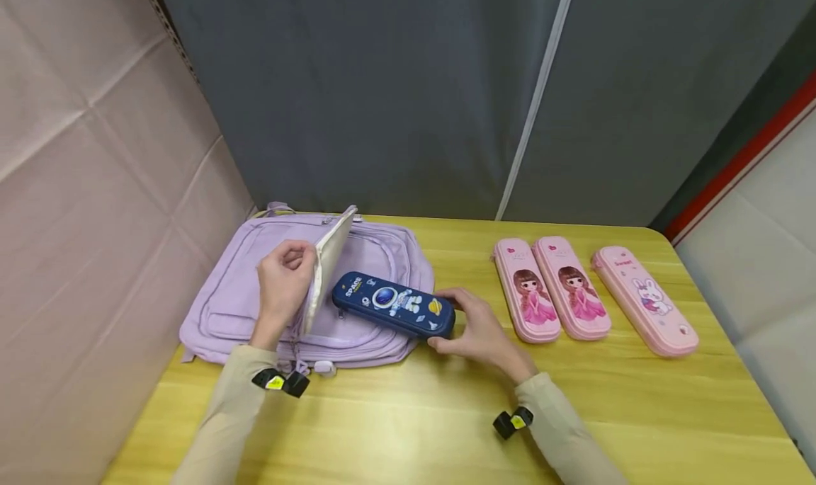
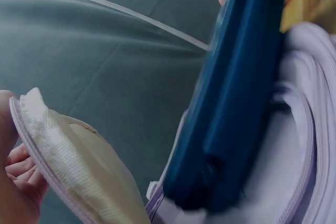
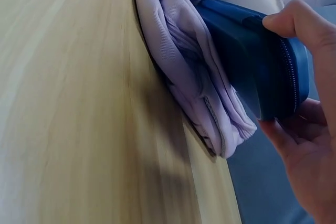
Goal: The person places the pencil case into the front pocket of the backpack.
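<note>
A lilac backpack (image 1: 242, 294) lies flat on the table, its front flap (image 1: 330, 258) raised so the cream lining shows. My left hand (image 1: 284, 280) pinches the edge of that flap and holds it up; the left wrist view shows the lining (image 2: 89, 166) close by. My right hand (image 1: 474, 333) grips one end of a dark blue pencil case (image 1: 395, 305) with an astronaut and "SPACE" printed on top. Thumb and fingers sit on opposite sides of the case (image 3: 241, 51) in the right wrist view. Its far end reaches over the backpack beside the lifted flap.
To the right lie two pink pencil cases with a doll print, a left one (image 1: 526, 290) and a right one (image 1: 571, 287). Beyond them is a pink rabbit pencil case (image 1: 645, 301). A grey curtain (image 1: 395, 103) stands behind the yellow wooden table (image 1: 395, 428).
</note>
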`<state>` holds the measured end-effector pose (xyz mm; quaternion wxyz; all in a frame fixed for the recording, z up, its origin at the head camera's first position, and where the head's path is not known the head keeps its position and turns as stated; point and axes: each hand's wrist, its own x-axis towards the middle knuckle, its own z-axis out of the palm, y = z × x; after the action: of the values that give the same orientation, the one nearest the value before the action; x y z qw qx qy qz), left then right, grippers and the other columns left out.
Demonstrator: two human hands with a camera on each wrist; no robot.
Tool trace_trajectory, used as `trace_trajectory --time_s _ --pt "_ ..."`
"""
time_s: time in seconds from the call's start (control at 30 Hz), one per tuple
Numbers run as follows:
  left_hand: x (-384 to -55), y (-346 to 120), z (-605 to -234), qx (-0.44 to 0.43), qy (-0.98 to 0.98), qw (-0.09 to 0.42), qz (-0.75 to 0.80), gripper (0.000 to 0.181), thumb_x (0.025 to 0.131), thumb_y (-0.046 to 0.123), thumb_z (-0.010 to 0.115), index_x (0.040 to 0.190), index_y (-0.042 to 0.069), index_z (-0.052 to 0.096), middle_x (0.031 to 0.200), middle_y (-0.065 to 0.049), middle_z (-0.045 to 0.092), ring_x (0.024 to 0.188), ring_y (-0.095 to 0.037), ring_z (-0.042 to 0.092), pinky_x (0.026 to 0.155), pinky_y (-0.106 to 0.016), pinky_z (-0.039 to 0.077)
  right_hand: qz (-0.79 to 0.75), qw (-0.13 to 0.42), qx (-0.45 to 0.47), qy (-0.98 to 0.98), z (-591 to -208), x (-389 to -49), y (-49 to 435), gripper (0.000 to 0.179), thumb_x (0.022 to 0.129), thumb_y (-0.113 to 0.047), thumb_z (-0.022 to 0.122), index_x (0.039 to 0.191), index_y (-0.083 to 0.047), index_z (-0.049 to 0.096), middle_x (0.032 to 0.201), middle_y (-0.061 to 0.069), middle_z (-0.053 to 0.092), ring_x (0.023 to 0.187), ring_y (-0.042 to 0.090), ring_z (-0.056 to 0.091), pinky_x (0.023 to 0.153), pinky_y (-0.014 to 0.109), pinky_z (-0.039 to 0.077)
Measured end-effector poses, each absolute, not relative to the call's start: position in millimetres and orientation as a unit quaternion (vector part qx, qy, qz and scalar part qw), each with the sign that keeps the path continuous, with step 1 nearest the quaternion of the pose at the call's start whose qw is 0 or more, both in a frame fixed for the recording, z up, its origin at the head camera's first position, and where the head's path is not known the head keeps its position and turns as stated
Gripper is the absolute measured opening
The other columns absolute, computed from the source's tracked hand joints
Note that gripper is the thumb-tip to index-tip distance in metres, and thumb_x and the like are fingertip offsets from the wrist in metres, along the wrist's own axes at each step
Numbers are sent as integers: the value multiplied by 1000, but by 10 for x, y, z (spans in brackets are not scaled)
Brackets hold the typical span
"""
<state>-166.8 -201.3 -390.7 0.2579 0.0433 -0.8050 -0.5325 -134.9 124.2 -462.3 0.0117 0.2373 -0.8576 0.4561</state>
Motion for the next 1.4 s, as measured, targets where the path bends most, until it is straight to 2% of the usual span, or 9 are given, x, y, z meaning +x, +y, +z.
trace_trajectory --time_s 0.13,0.23,0.33,0.53,0.73,0.8,1.0,1.3,1.4 --pt "-1672 -2000 -3867 43 -796 256 -547 13 92 7 65 93 -3 73 83 -10 77 76 -3 73 71 -9 55 464 5 271 -843 -4614 -1409 1160 72 67 -27 90 131 -11 59 126 3 66 119 23 64 104 43 53" --pt "-1674 -1996 -3866 44 -792 251 -555 14 92 7 66 94 -4 73 84 -8 77 80 -10 75 73 -11 56 467 -6 292 -835 -4608 -1453 1088 72 69 -25 89 132 -10 58 127 3 65 120 21 63 105 40 53" --pt "-1678 -1999 -3874 43 -790 253 -557 14 92 7 66 94 -4 73 85 -11 77 79 -7 74 73 -12 57 464 -12 310 -830 -4579 -1505 998 72 70 -24 87 134 -9 56 128 4 64 119 22 62 105 41 52" --pt "-1672 -2003 -3886 47 -784 255 -563 13 92 8 66 94 -3 74 83 -4 76 79 -8 74 73 -11 56 443 -8 322 -837 -4500 -1649 828 73 71 -30 86 136 -10 57 127 8 54 116 24 56 105 47 49" --pt "-1660 -2004 -3902 49 -777 245 -578 15 93 6 65 96 -6 72 89 -19 75 73 6 68 73 -11 56 427 -22 321 -845 -4464 -1750 694 76 71 -31 86 139 -11 58 123 10 51 114 25 53 103 44 48" --pt "-1666 -2003 -3910 49 -777 243 -578 16 93 7 64 97 -7 71 87 -15 75 73 8 67 73 -11 56 424 -28 320 -847 -4473 -1773 656 77 72 -31 86 140 -10 56 125 10 52 115 25 53 104 44 48" --pt "-1677 -1997 -3923 51 -774 251 -580 17 93 8 65 98 -7 71 79 8 70 73 6 68 73 -12 57 430 -28 321 -843 -4515 -1827 551 77 73 -26 86 140 -5 54 132 12 54 120 24 54 109 45 47" --pt "-1675 -1970 -3935 47 -767 250 -589 17 93 8 65 98 -7 70 80 9 70 75 5 69 74 -12 57 426 -17 329 -843 -4540 -1871 423 77 72 -24 87 139 -3 53 128 12 61 116 23 59 106 43 49" --pt "-1666 -1963 -3937 52 -763 248 -594 16 93 7 65 98 -7 70 80 6 71 74 4 69 74 -13 57 425 -16 334 -841 -4548 -1882 367 77 72 -22 87 138 -1 54 128 13 63 115 23 60 105 41 50"
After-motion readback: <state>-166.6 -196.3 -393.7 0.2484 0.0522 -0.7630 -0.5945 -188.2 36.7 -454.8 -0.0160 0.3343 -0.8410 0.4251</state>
